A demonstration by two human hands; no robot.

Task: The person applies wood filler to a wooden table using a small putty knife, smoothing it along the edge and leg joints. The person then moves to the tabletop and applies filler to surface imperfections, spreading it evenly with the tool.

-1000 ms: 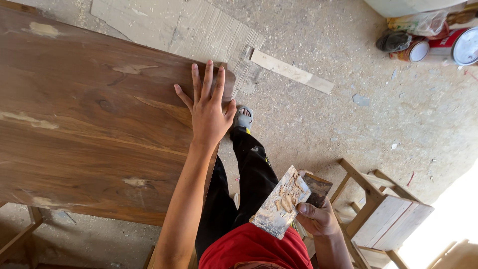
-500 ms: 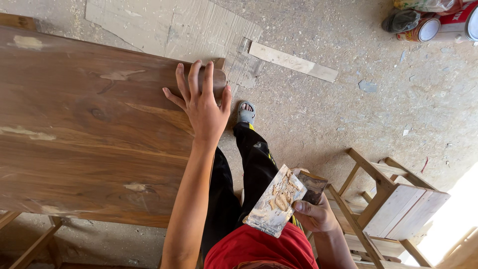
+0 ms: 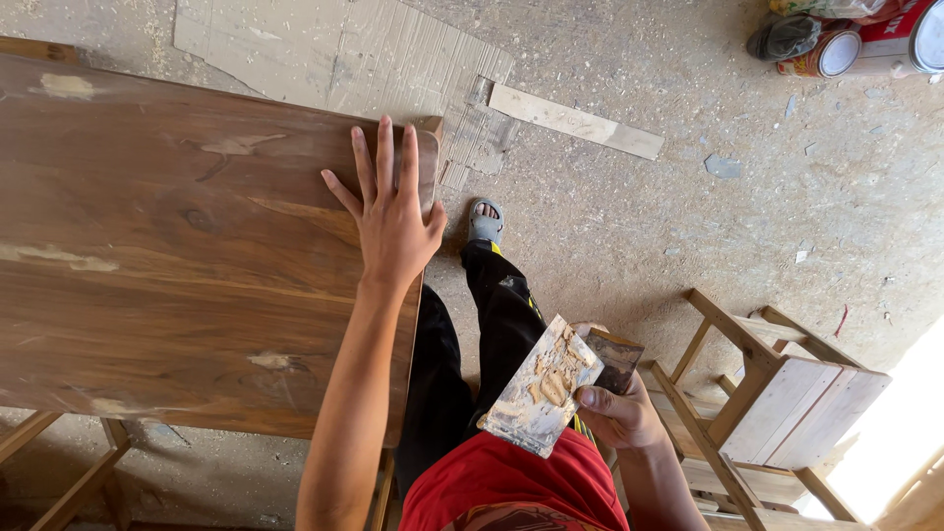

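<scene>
Resting left hand (image 3: 390, 221) flat on board (image 3: 177, 256), fingers spread, right hand (image 3: 618, 418) gripping putty knife (image 3: 544, 385), blade tilted up-right.

Dark brown board (image 3: 177, 246) with pale patches; red shirt (image 3: 511, 487).

A dark wooden tabletop (image 3: 177, 256) with pale filler patches stood on a wooden frame, with a left hand (image 3: 391, 221) flat on its far corner. Around it, the dusty concrete floor (image 3: 688, 216) carried flattened cardboard (image 3: 354, 49), a thin wood strip (image 3: 575, 120), paint cans (image 3: 865, 44) and a small wooden stool (image 3: 777, 393).
</scene>
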